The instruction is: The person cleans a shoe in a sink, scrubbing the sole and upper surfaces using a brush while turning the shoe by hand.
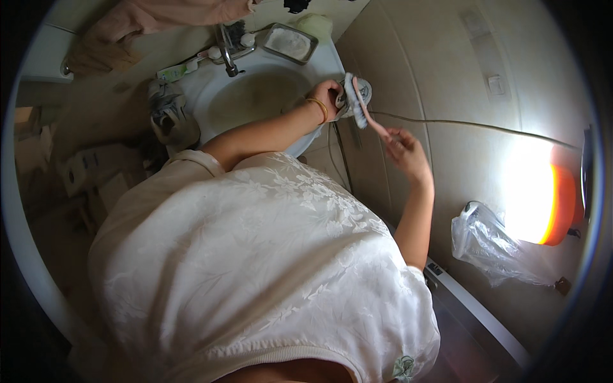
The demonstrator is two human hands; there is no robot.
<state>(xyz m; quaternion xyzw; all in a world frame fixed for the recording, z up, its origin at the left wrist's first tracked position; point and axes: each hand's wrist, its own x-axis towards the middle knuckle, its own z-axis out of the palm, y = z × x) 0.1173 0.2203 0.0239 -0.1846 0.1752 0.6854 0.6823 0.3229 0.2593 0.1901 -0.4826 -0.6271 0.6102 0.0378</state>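
Note:
In my left hand [327, 97], at the sink's right edge, is a grey-and-white shoe [343, 105], partly hidden by the fingers and a brush. My right hand [407, 153] grips the pink handle of the scrubbing brush [370, 119]. Its pale bristles face the shoe and seem to touch it. A second greyish shoe [174, 121] rests at the left side of the white sink [207, 105], its opening toward me. Cloudy brownish water appears to stand in the basin.
The faucet [227, 54] rises behind the basin, with a toothpaste tube [171, 73] to its left and a soap dish [290, 43] to its right. On the right wall are a cable [466, 121], a bright orange-ended lamp [562, 204] and a plastic bag [488, 246]. Pinkish cloth [147, 25] hangs upper left.

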